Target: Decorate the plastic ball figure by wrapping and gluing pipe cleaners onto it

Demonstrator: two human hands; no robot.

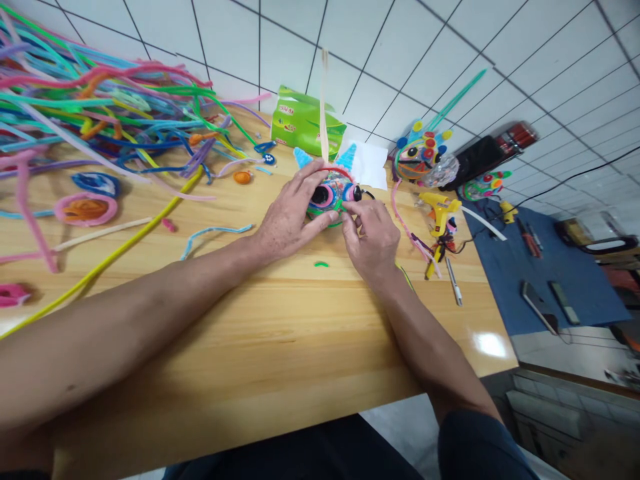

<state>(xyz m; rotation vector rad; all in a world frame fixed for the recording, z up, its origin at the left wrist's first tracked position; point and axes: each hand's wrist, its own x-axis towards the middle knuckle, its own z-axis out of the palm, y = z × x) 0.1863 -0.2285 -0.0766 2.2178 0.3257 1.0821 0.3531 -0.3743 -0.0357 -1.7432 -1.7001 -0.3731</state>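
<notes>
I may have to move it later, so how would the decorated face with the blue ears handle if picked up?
The decorated face would probably need a gentle grip: its blue ears look fuzzy and narrow, so likely bendable. The dark eyes stick out and might catch on fingers.

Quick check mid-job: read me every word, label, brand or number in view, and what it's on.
No text is legible.
Green packet: small reddish lettering on pale patches, too blurred to read.
Yellow glue gun: no readable marking.
Craft piece with blue ears: no lettering I can make out.
</notes>
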